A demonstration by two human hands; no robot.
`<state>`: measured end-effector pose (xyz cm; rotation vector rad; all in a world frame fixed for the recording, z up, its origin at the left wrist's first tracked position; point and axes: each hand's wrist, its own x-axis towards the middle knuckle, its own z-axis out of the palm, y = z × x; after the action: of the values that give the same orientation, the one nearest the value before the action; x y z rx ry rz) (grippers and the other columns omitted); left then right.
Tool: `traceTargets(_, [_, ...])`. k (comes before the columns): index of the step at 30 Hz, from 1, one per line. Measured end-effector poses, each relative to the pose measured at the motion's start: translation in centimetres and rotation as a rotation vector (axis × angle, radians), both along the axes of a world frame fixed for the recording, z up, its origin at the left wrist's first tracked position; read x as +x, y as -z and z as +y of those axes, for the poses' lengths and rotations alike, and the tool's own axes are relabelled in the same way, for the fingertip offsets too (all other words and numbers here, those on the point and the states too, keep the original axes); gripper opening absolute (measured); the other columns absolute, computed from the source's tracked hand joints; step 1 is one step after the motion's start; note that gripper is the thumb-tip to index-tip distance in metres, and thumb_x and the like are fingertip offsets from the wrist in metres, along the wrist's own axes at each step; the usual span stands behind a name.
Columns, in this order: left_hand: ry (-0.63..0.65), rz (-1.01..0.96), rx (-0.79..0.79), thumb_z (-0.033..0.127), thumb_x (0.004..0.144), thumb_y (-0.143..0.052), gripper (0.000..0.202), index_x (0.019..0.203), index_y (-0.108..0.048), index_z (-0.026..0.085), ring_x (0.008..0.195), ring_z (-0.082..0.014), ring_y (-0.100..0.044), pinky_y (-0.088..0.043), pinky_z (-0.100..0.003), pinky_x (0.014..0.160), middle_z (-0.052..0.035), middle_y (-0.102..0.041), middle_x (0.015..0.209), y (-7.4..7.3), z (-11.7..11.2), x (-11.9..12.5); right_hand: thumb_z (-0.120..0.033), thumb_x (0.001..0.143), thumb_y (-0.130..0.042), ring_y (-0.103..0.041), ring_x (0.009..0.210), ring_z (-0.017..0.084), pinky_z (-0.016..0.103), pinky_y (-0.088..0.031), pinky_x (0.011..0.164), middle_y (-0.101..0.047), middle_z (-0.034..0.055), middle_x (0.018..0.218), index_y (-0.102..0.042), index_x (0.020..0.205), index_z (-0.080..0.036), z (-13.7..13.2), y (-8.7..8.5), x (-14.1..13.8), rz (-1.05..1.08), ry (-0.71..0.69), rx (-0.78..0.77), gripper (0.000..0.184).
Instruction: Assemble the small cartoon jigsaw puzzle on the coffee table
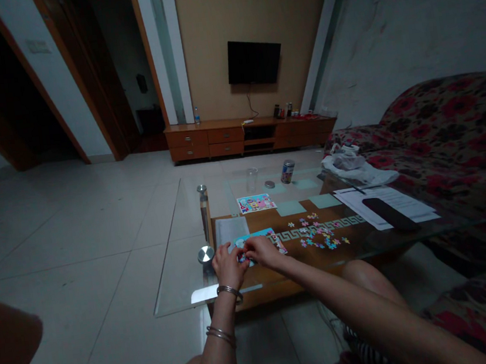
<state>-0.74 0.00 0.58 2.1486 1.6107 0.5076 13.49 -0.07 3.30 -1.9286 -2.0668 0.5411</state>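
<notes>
My left hand point(227, 265) and my right hand point(263, 251) meet over a partly built colourful jigsaw point(271, 236) near the front left corner of a glass coffee table point(180, 284). Both hands have their fingers curled and pinched together over the puzzle; what they pinch is too small to make out. Several loose puzzle pieces point(320, 234) lie scattered to the right of the hands. A colourful picture card point(255, 203) lies farther back on the glass. My left wrist wears metal bangles.
On the table stand a clear glass point(251, 179), a can point(287, 171), a round lid point(269, 184), papers with a dark flat object point(388, 212) and a white plastic bag point(351, 164). A floral sofa point(450, 139) runs along the right. A TV cabinet point(246, 135) stands at the far wall.
</notes>
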Motion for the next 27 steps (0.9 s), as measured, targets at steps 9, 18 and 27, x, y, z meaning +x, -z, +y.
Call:
traceTargets(9, [-0.006, 0.002, 0.013, 0.028, 0.074, -0.067, 0.030, 0.104, -0.065, 0.029, 0.132, -0.0280, -0.033, -0.026, -0.045, 0.106, -0.0047, -0.047, 0.138, 0.5, 0.2, 0.1, -0.012, 0.084, -0.054, -0.057, 0.094, 0.020, 0.028, -0.037, 0.081, -0.068, 0.0102, 0.102, -0.067, 0.099, -0.016, -1.8, -0.8, 0.0, -0.081, -0.223, 0.088, 0.021])
traceTargets(18, [0.005, 0.016, 0.000, 0.029, 0.075, -0.067, 0.024, 0.099, -0.067, 0.029, 0.133, -0.0276, -0.032, -0.026, -0.044, 0.106, -0.0038, -0.046, 0.139, -0.1, -0.1, 0.0, -0.012, 0.078, -0.060, -0.059, 0.069, 0.015, 0.022, -0.037, 0.062, -0.069, 0.0055, 0.077, -0.069, 0.078, -0.014, -0.5, 0.5, 0.1, -0.035, -0.082, 0.057, 0.009])
traceTargets(27, [0.004, 0.030, -0.006, 0.028, 0.073, -0.069, 0.029, 0.102, -0.066, 0.031, 0.134, -0.0268, -0.031, -0.025, -0.043, 0.106, -0.0025, -0.046, 0.139, -0.1, 0.0, 0.1, -0.010, 0.079, -0.058, -0.057, 0.085, 0.018, 0.025, -0.037, 0.075, -0.068, 0.0075, 0.091, -0.069, 0.086, -0.016, -1.4, 0.4, 0.0, 0.016, -0.068, 0.082, 0.014])
